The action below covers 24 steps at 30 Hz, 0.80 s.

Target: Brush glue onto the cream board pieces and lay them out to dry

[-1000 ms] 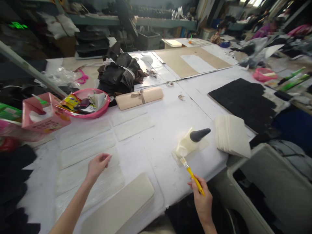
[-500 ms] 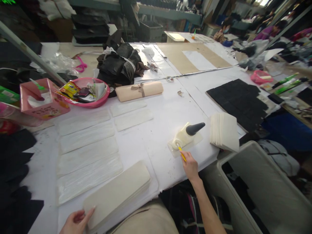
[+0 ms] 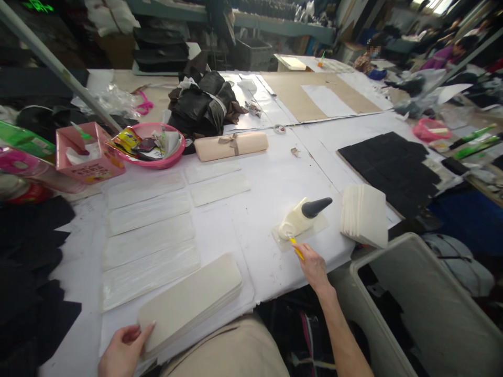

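Observation:
My right hand (image 3: 312,263) is closed around the yellow handle of a small brush (image 3: 297,249). The brush's metal end sits at the round opening of a cream-coloured glue container (image 3: 295,220) with a dark grey cone-shaped spout (image 3: 316,207). Whether the bristles are inside the opening is hard to see. Under the container lies a translucent sheet (image 3: 323,224). At the lower left, the thumb of my left hand (image 3: 124,348) touches the near corner of a stack of off-white rounded panels (image 3: 192,301). The other fingers are loosely bent, apart from the thumb.
Several pale, shiny strips (image 3: 151,243) lie flat at left. Behind them are a pink basin (image 3: 165,161), a pink box (image 3: 88,173) and a beige roll (image 3: 231,146). To the right are stacked white pieces (image 3: 365,214), black sheets (image 3: 389,167) and a grey bin (image 3: 444,309).
The whole scene has shifted slightly rightward in the view. My right hand keeps the brush at the container's opening, and my left hand stays by the stack's corner.

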Available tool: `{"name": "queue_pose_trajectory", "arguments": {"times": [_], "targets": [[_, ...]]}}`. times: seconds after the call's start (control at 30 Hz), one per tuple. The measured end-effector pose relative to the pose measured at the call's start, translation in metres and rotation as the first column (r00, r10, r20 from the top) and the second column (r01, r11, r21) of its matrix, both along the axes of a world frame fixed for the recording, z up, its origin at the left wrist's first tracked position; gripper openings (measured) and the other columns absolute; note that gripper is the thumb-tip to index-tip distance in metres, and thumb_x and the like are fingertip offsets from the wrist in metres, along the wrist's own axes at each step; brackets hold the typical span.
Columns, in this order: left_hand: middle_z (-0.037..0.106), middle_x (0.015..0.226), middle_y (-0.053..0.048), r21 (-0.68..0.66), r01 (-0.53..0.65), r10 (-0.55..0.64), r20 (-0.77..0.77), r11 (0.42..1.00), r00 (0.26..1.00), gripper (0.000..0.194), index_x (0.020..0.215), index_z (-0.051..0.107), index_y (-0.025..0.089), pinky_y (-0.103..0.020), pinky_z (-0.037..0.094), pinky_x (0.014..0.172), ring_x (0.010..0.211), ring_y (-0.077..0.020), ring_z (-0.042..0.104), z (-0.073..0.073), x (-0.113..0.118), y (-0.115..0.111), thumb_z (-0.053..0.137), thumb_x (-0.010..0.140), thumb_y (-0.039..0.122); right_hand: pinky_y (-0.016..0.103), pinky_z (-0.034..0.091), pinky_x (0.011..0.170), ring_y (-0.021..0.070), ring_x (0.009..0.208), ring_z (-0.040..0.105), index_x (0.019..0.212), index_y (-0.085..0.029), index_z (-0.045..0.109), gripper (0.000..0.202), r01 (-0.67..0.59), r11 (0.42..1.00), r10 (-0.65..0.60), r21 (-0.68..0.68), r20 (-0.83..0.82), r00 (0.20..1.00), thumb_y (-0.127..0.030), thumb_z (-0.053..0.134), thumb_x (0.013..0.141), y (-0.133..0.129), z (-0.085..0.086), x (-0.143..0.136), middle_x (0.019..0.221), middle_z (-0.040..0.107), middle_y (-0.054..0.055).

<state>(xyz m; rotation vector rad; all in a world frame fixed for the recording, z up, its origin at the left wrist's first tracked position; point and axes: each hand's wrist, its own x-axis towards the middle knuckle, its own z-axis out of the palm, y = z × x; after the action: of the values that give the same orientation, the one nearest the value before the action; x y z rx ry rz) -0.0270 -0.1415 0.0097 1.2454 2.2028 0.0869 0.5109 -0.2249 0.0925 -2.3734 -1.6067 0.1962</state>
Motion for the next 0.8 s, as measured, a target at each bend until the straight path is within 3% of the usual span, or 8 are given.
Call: {"name": "queue_pose_trajectory", "arguments": {"times": [0.17, 0.27, 0.33, 0.43, 0.57, 0.7, 0.8], "targets": [[0.069, 0.074, -0.002, -0.072, -0.035, 0.037, 0.027, 0.997, 0.999, 0.058, 0.079, 0.056, 0.022, -0.04, 0.048, 0.068, 0.063, -0.0281, 0.066, 0.004, 0.002, 0.002, 0.065, 0.046, 0.069, 0.027, 0.048, 0.074, 0.019, 0.087, 0.066, 0.111, -0.023, 0.065, 0.028, 0.055, 0.994, -0.038, 0.093, -0.168, 0.985, -0.026, 0.043, 0.094, -0.015, 0.008, -0.007, 0.102, 0.068, 0.006], [0.07, 0.072, -0.003, -0.105, -0.072, 0.081, 0.081, 0.992, 0.993, 0.059, 0.08, 0.058, 0.021, -0.039, 0.047, 0.065, 0.062, -0.0285, 0.066, -0.002, -0.001, 0.003, 0.067, 0.045, 0.067, 0.031, 0.05, 0.082, 0.0206, 0.092, 0.066, 0.109, -0.02, 0.065, 0.029, 0.253, 0.946, -0.166, 0.204, -0.365, 0.916, -0.037, 0.048, 0.092, -0.015, 0.003, -0.013, 0.104, 0.068, 0.008], [0.07, 0.071, -0.003, -0.097, -0.083, 0.093, 0.102, 0.992, 0.99, 0.059, 0.08, 0.058, 0.02, -0.038, 0.047, 0.063, 0.063, -0.0281, 0.066, -0.006, -0.003, 0.002, 0.068, 0.045, 0.067, 0.032, 0.053, 0.079, 0.0201, 0.085, 0.068, 0.108, -0.018, 0.064, 0.033, 0.458, 0.859, -0.272, 0.229, -0.553, 0.788, -0.043, 0.053, 0.089, -0.01, -0.005, -0.016, 0.1, 0.069, 0.008], [0.068, 0.066, -0.002, -0.052, -0.075, 0.078, 0.051, 0.996, 0.996, 0.058, 0.078, 0.058, 0.021, -0.037, 0.046, 0.063, 0.063, -0.0277, 0.066, -0.007, -0.002, 0.001, 0.066, 0.046, 0.068, 0.032, 0.056, 0.07, 0.018, 0.071, 0.07, 0.107, -0.015, 0.062, 0.042, 0.711, 0.683, -0.319, 0.166, -0.808, 0.495, -0.047, 0.063, 0.08, -0.001, -0.019, -0.019, 0.09, 0.07, 0.006], [0.064, 0.056, -0.001, -0.023, -0.025, 0.025, 0.008, 0.999, 1.0, 0.053, 0.072, 0.058, 0.022, -0.036, 0.044, 0.062, 0.064, -0.0276, 0.064, 0.006, 0.008, -0.001, 0.062, 0.051, 0.07, 0.029, 0.057, 0.062, 0.0176, 0.065, 0.071, 0.104, -0.014, 0.06, 0.047, 0.862, 0.504, -0.257, 0.044, -0.946, 0.198, -0.045, 0.072, 0.07, -0.004, -0.031, -0.025, 0.08, 0.071, 0.004], [0.063, 0.056, -0.002, 0.032, 0.037, -0.04, 0.101, 0.999, 0.994, 0.053, 0.066, 0.059, 0.02, -0.033, 0.044, 0.059, 0.059, -0.0244, 0.061, 0.016, 0.013, 0.0, 0.061, 0.053, 0.072, 0.026, 0.057, 0.062, 0.0168, 0.066, 0.071, 0.103, -0.016, 0.06, 0.045, 0.919, 0.395, -0.219, -0.011, -0.972, 0.082, -0.039, 0.075, 0.067, -0.026, -0.027, -0.041, 0.078, 0.071, 0.001], [0.061, 0.054, -0.002, 0.04, 0.023, -0.033, 0.266, 0.999, 0.964, 0.057, 0.065, 0.059, 0.018, -0.031, 0.044, 0.055, 0.055, -0.0214, 0.059, 0.019, 0.01, 0.003, 0.063, 0.051, 0.074, 0.025, 0.057, 0.062, 0.0162, 0.065, 0.071, 0.105, -0.015, 0.06, 0.046, 0.908, 0.418, -0.228, 0.027, -0.964, 0.134, -0.039, 0.075, 0.068, -0.038, -0.016, -0.068, 0.08, 0.071, 0.002]]}}
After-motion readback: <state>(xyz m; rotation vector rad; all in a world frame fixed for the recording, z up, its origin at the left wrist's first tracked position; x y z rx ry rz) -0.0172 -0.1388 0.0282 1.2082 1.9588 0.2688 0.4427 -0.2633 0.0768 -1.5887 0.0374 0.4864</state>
